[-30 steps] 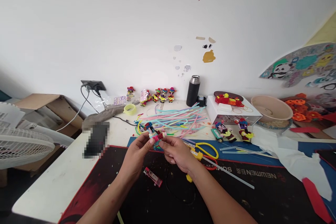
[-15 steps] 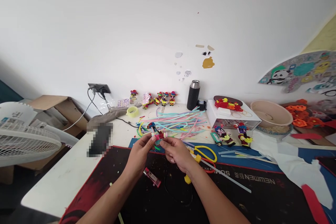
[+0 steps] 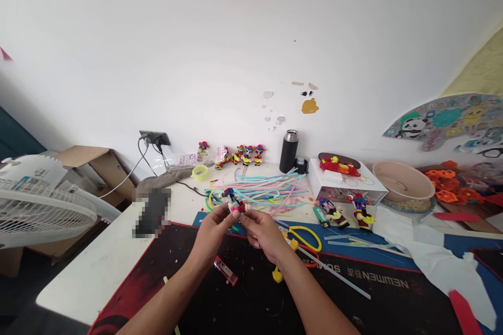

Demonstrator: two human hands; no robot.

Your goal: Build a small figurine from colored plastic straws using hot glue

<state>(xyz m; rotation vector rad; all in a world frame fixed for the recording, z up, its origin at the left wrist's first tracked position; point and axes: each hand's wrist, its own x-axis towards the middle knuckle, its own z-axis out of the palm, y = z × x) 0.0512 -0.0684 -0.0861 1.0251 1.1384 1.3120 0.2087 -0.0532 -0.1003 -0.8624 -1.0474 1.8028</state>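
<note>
Both hands meet above the black desk mat (image 3: 353, 298) and pinch a small colourful figure (image 3: 236, 203) made of twisted stems, red, blue and pink. My left hand (image 3: 214, 233) grips it from the left with thumb and fingers closed. My right hand (image 3: 264, 231) pinches its right side. A red lighter (image 3: 225, 270) lies on the mat just below the hands. Behind the hands spreads a pile of pastel stems (image 3: 263, 188).
Yellow-handled scissors (image 3: 304, 238) lie right of my hands. Two finished figures (image 3: 346, 210) stand beside a white box (image 3: 346, 180), a row of others (image 3: 239, 154) by the wall. A black flask (image 3: 288, 151), beige bowl (image 3: 403, 180), white fan (image 3: 39, 209) and cardboard box (image 3: 94, 165) surround the table.
The view has tilted up and shifted, so the hands sit lower-centre. Both hands keep pinching the small figure and have turned it slightly between the fingers.
</note>
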